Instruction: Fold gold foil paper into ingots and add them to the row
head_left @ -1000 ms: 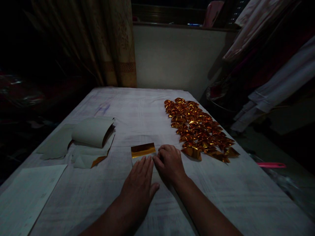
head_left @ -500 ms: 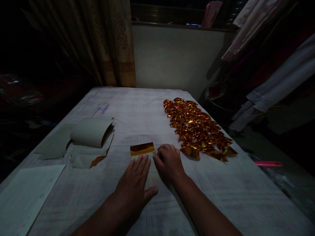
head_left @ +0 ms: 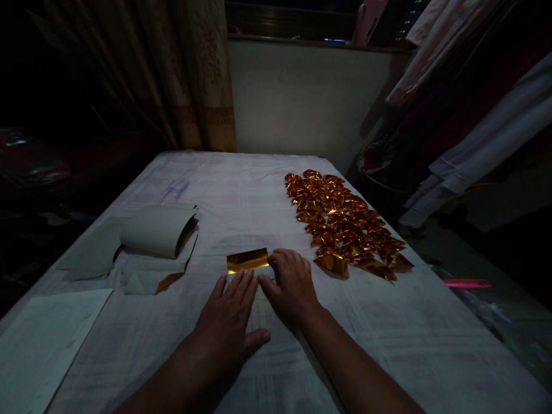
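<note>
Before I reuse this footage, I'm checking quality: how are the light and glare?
Head view: dim overall, upper left nearly black. Head view: bright glints on the folded gold pieces, a bright band on the gold strip. Head view: shadow beside the right forearm.

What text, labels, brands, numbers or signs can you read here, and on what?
None legible.
White paper sheet: faint marks near its right edge, too small and dim to read.
Gold foil strip by the hands: no lettering visible.
Folded gold foil pieces: no lettering visible.
Pink container on the sill: too dark to tell.
</note>
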`<act>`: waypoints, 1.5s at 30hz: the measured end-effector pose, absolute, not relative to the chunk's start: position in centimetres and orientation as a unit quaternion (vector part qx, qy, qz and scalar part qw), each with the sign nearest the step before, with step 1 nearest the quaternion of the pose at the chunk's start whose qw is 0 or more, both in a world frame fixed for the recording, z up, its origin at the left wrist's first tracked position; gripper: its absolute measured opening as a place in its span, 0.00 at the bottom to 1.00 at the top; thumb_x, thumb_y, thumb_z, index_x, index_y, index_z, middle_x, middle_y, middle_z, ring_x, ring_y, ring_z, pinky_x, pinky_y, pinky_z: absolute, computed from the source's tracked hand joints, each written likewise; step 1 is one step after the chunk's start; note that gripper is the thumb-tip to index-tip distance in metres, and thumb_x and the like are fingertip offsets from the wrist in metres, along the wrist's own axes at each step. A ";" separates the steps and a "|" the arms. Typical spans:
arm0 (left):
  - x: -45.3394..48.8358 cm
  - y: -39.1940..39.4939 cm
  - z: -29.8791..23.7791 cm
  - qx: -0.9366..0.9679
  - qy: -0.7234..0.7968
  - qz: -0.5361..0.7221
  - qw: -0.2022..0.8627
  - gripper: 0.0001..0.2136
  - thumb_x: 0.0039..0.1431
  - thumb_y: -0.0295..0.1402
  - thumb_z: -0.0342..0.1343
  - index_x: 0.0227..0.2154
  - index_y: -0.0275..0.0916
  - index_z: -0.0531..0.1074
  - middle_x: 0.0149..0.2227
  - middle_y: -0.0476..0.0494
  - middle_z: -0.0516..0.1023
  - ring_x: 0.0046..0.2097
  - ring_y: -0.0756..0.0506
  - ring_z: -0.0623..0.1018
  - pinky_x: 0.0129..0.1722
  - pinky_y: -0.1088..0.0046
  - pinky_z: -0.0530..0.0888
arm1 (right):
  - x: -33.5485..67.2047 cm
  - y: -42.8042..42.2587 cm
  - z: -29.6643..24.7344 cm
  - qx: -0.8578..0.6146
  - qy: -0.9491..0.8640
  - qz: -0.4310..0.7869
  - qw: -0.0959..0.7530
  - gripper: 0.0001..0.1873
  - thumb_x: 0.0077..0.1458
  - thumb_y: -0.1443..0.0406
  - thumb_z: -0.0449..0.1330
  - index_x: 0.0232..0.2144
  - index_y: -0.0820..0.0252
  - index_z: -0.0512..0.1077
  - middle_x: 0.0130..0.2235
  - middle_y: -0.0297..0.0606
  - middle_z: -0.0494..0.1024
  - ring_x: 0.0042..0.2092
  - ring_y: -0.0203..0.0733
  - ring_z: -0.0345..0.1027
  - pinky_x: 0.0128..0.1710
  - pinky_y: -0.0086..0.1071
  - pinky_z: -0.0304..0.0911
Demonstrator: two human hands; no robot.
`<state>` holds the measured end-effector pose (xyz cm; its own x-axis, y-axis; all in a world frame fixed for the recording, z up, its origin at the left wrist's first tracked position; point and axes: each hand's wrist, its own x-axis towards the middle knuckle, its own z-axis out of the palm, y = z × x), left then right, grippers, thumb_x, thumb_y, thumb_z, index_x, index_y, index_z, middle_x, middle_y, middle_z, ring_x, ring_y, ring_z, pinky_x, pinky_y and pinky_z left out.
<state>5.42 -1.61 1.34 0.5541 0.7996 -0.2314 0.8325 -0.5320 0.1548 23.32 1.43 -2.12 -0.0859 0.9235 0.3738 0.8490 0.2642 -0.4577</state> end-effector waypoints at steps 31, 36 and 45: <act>6.1 -2.7 6.8 0.793 0.553 -0.232 0.106 0.36 0.58 0.41 0.59 0.66 0.29 0.60 0.69 0.23 0.51 0.70 0.27 0.56 0.65 0.37 0.54 | 24.4 1.6 -1.6 -0.553 -0.799 0.056 0.229 0.21 0.61 0.65 0.58 0.57 0.57 0.70 0.65 0.48 0.66 0.69 0.57 0.51 0.63 0.57 0.50; 5.6 -2.5 6.2 0.806 0.549 -0.192 0.110 0.37 0.57 0.43 0.61 0.65 0.27 0.61 0.69 0.23 0.52 0.70 0.28 0.56 0.67 0.39 0.50 | 23.2 0.5 -0.5 -0.403 -0.899 0.115 0.125 0.27 0.66 0.61 0.53 0.66 0.54 0.61 0.69 0.41 0.61 0.71 0.48 0.46 0.69 0.53 0.40; 5.4 -2.6 5.5 0.808 0.559 -0.152 0.109 0.35 0.54 0.40 0.63 0.62 0.27 0.66 0.67 0.20 0.58 0.68 0.24 0.60 0.65 0.35 0.53 | 24.4 0.2 -0.8 -0.523 -0.841 0.101 0.095 0.32 0.67 0.53 0.53 0.67 0.60 0.59 0.70 0.50 0.54 0.71 0.57 0.46 0.67 0.64 0.40</act>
